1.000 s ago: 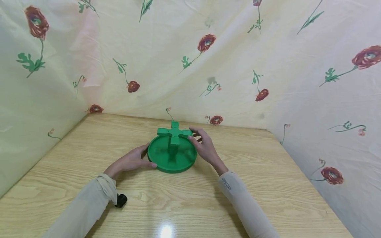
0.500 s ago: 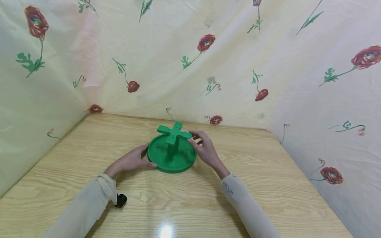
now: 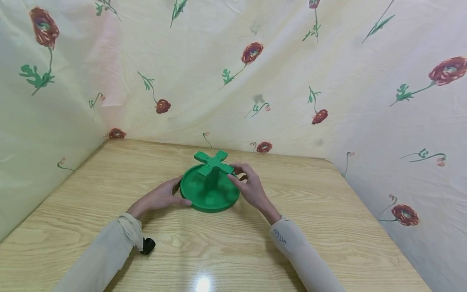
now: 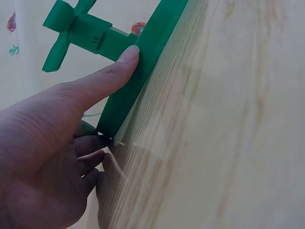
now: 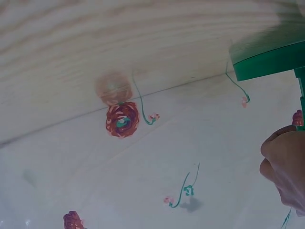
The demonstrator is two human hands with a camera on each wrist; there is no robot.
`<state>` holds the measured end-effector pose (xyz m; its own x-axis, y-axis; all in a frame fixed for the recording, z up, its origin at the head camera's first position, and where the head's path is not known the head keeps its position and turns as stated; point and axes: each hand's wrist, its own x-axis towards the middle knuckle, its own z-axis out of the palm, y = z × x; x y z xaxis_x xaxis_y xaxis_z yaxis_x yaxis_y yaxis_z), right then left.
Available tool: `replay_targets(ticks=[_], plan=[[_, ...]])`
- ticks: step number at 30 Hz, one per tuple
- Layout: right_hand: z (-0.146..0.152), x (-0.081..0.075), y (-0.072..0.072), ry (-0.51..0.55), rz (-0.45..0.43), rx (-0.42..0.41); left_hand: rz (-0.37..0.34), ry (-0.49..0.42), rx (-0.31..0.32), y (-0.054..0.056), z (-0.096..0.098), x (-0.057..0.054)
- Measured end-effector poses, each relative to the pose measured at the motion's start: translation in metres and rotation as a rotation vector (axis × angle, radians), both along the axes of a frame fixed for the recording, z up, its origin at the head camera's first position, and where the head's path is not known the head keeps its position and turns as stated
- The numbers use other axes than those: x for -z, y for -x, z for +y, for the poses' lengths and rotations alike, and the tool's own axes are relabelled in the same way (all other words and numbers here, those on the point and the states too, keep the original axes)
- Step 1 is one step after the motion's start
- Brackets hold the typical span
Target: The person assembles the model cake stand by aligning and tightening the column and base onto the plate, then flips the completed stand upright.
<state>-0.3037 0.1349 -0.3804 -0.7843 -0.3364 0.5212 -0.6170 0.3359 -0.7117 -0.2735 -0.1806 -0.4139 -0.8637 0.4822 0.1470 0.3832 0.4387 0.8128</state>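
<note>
A green round tray (image 3: 192, 195) with a raised rim lies on the table, a post (image 4: 90, 33) rising from its middle. Atop the post sits a green four-armed cross (image 3: 213, 162), its arms now diagonal in the head view. My left hand (image 3: 162, 197) grips the tray's left side, thumb against the rim (image 4: 136, 78) and fingers on the far side. With thumb and fingers, my right hand (image 3: 252, 190) pinches the arm of the cross nearest it. In the right wrist view that hand (image 5: 288, 162) shows only at the right edge, its fingertips mostly hidden.
The wood-grain table (image 3: 233, 251) extends around the tray. Cloth with red flowers (image 3: 182, 81) hangs behind it and along both sides. A small black object (image 3: 148, 246) shows at the left sleeve's cuff.
The cross has turned clockwise as seen from above, its right arm swinging toward me. My right hand has followed slightly nearer. The tray and my left hand stay in place.
</note>
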Motion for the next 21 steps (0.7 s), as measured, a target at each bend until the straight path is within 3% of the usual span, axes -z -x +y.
replay_targets(ticks=[21], plan=[[-0.007, 0.001, -0.020, 0.021, 0.049, -0.043, 0.006, 0.001, -0.005, -0.001, 0.001, 0.000]])
